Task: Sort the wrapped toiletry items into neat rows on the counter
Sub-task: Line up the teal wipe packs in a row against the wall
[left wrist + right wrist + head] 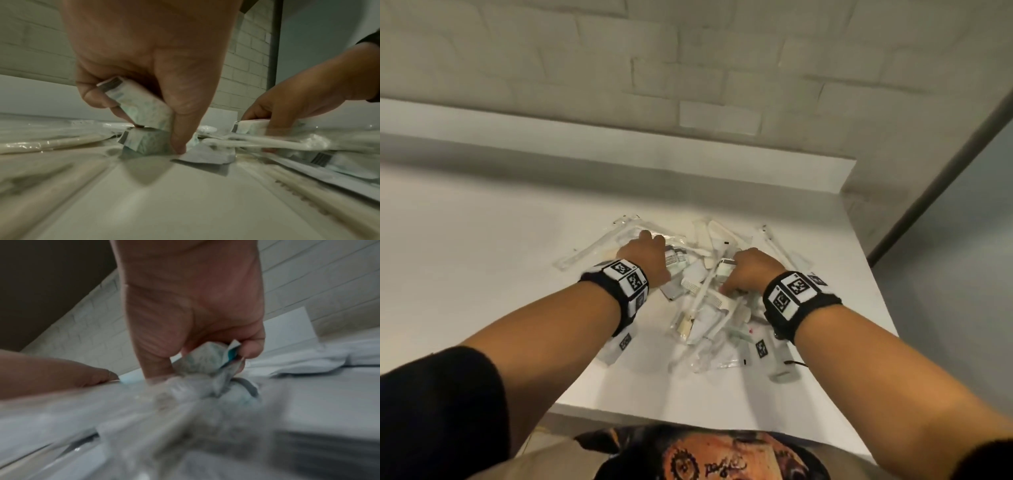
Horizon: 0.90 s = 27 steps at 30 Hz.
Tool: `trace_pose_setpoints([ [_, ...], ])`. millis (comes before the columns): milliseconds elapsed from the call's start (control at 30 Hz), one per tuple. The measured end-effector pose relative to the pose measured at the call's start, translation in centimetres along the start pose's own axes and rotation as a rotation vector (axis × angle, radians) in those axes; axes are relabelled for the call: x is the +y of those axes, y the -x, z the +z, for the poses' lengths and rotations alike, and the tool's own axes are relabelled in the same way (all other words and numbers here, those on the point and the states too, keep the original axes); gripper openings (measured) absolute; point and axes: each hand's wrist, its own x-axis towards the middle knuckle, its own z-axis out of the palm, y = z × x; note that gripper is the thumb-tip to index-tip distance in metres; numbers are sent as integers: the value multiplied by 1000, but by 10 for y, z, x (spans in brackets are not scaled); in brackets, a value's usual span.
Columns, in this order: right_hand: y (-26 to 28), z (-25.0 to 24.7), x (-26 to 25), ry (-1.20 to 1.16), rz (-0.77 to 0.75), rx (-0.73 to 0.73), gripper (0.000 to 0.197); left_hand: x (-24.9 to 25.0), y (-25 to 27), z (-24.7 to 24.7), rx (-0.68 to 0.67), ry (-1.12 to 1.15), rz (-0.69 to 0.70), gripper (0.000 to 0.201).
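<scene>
Fingers curled on both sides, and both hands are down in the jumbled pile of clear-wrapped white toiletry items [702,301] on the white counter [482,219]. From the head camera only the backs of the left hand [649,255] and right hand [750,274] show; what the fingers hold is hidden there.

Over to the left wrist camera, and it gives the grip away: the left hand [144,65] pinches a small white packet with pale green print and a dark striped end [135,104], tilted, its lower end touching a second similar packet [141,141] lying on the counter. The thumb [180,129] comes down beside that second packet, its tip on a flat white sachet [207,155]. In the same view the right hand [298,100] closes on another small white packet [252,125], just above a wrapped white toothbrush [265,142].

The right wrist camera is blurred, but the right hand [191,313] shows thumb and fingers pinching a crumpled white packet with a teal edge [213,356], right over the heap of plastic wrap. The left hand [61,373] sits at the picture's left edge.

Back in the head view, combs [693,286], long toothbrushes and sachets overlap with no rows formed. Black wristbands with square black-and-white markers [625,275] circle both wrists.
</scene>
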Motion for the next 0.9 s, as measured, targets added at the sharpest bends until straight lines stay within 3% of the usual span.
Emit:
trace_pose_setpoints([
  [133, 1, -9, 3, 116, -1, 164, 43, -2, -3, -1, -27, -6, -15, 67],
  [233, 10, -27, 25, -79, -3, 291, 50, -3, 1, -6, -7, -49, -7, 68],
  [333, 29, -45, 50, -204, 40, 238, 49, 1, 13, -17, 219, 27, 46, 58],
  [400, 44, -47, 64, -218, 55, 126, 44, 13, 27, -28, 311, 184, 173, 50],
  [433, 50, -45, 69, -219, 51, 65, 44, 20, 35, -32, 258, 260, 268, 47],
  [500, 59, -37, 76, -211, 23, -33, 48, 40, 53, -35, -19, 346, 451, 50],
  [567, 68, -31, 79, -204, 7, -68, 49, 58, 67, -29, -263, 337, 545, 53],
  [600, 71, -29, 80, -204, 6, -67, 49, 65, 69, -23, -304, 309, 562, 53],
  [767, 88, -18, 66, -146, -30, -29, 47, 71, 56, -13, -242, 348, 468, 61],
  [900, 95, 7, 45, 61, -117, -21, 54, 62, 51, -7, -197, 485, 355, 63],
])
